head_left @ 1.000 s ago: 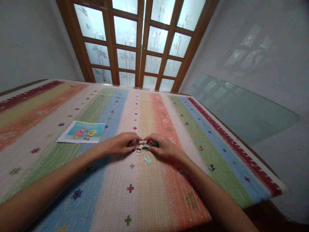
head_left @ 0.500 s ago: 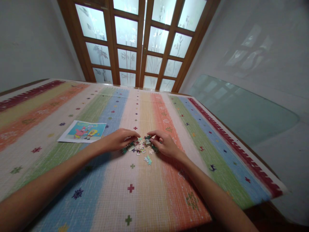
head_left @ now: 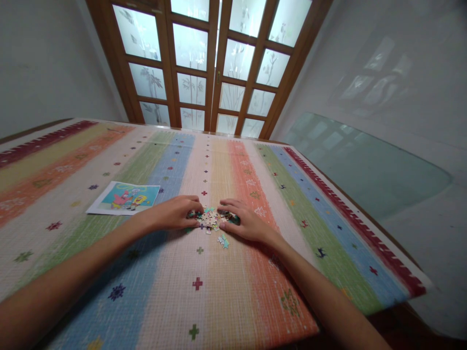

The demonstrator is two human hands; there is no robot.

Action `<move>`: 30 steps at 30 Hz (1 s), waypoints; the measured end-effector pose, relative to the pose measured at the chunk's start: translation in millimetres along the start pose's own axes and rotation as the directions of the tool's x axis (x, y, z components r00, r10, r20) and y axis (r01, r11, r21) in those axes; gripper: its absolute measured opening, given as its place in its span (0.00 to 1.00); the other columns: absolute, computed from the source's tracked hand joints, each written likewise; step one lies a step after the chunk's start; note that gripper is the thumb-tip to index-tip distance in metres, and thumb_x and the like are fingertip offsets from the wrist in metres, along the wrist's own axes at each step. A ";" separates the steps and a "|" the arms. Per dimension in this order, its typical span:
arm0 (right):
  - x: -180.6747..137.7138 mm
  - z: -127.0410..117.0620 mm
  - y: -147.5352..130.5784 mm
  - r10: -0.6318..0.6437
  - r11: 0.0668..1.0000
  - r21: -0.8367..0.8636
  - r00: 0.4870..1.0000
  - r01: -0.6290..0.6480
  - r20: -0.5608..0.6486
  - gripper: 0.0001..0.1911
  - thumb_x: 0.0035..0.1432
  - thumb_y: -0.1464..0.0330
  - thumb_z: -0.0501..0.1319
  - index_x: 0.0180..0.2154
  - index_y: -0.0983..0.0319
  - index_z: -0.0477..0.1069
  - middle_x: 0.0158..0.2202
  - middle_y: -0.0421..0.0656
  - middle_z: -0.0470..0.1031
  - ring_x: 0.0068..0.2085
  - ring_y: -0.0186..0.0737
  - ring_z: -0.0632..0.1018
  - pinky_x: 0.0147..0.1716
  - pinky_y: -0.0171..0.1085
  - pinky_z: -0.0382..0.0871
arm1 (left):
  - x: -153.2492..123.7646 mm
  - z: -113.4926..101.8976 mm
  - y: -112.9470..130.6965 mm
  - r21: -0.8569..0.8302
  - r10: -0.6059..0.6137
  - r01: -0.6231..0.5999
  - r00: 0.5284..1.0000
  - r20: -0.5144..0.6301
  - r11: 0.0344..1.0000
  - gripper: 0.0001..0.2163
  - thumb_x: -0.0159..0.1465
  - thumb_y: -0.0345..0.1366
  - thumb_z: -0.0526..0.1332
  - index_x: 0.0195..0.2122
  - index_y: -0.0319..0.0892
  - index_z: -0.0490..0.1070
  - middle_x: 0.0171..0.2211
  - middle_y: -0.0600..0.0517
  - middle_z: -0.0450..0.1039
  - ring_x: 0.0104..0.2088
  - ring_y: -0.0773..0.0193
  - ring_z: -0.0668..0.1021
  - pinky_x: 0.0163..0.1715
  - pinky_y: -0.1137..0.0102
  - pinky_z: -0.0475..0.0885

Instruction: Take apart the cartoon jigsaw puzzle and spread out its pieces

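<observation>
A small heap of jigsaw puzzle pieces [head_left: 209,219] lies on the striped tablecloth between my hands, pale, teal and multicoloured. At its left edge my left hand [head_left: 180,212] has its fingers curled round some teal pieces, partly hidden by the fingers. My right hand [head_left: 245,221] is cupped against the heap's right side, thumb and fingers apart, with dark green pieces showing in the gap. A few joined or touching light-blue puzzle pieces [head_left: 223,241] lie just in front of the heap, apart from both hands.
A printed cartoon picture [head_left: 126,198] on white paper lies left of the heap, beyond my left forearm. The striped tablecloth [head_left: 226,291] covers the table. A glass-paned wooden door [head_left: 213,73] stands behind, and a pale green glass panel [head_left: 365,160] is at the right wall.
My right hand has lowered and spread from a pinch on a dark puzzle piece to a cupped shape. My left hand has drawn slightly left, its fingers curling in. More of the heap shows.
</observation>
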State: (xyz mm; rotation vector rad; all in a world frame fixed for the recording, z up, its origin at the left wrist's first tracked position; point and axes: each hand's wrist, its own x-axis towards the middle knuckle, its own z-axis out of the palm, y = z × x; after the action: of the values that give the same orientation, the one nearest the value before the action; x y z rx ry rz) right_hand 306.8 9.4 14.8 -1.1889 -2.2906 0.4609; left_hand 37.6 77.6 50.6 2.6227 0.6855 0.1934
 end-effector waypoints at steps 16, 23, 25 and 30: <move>4.9 13.3 -6.5 -0.130 0.987 0.074 0.979 0.143 -0.159 0.11 0.65 0.69 0.66 0.50 0.58 0.77 0.48 0.49 0.81 0.50 0.46 0.78 0.52 0.49 0.72 | 1.6 2.9 -7.6 -0.127 0.030 -0.059 0.975 -0.219 0.990 0.11 0.67 0.32 0.55 0.47 0.40 0.75 0.33 0.50 0.79 0.32 0.64 0.78 0.36 0.71 0.71; 5.3 10.2 -6.7 -0.089 0.988 0.103 0.967 0.117 -0.237 0.09 0.67 0.74 0.60 0.44 0.59 0.77 0.42 0.47 0.80 0.46 0.43 0.79 0.47 0.44 0.74 | 0.0 0.1 -8.0 -0.091 0.061 -0.064 0.998 -0.034 0.994 0.10 0.65 0.39 0.62 0.44 0.41 0.77 0.40 0.48 0.77 0.38 0.61 0.78 0.41 0.69 0.70; 4.9 8.5 -3.5 -0.088 0.987 0.109 0.967 0.116 -0.240 0.11 0.67 0.77 0.58 0.44 0.60 0.77 0.42 0.47 0.80 0.45 0.42 0.79 0.46 0.43 0.74 | 0.0 0.9 -7.7 -0.094 0.063 -0.064 0.998 -0.014 0.994 0.10 0.66 0.38 0.61 0.43 0.41 0.78 0.40 0.47 0.77 0.38 0.61 0.78 0.41 0.69 0.69; 3.8 2.2 0.9 -0.069 0.995 0.057 0.991 0.076 -0.118 0.11 0.66 0.71 0.62 0.49 0.60 0.77 0.49 0.50 0.79 0.51 0.47 0.77 0.53 0.50 0.71 | 1.0 2.8 -5.7 -0.085 0.077 -0.077 0.997 0.000 0.993 0.09 0.68 0.36 0.59 0.43 0.42 0.78 0.40 0.47 0.77 0.38 0.61 0.78 0.41 0.69 0.69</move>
State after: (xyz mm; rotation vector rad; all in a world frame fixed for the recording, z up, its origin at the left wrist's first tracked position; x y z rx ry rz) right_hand 304.3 13.0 13.7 -1.0707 -2.1963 0.4206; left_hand 36.6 81.6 45.6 2.5695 0.5625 0.2354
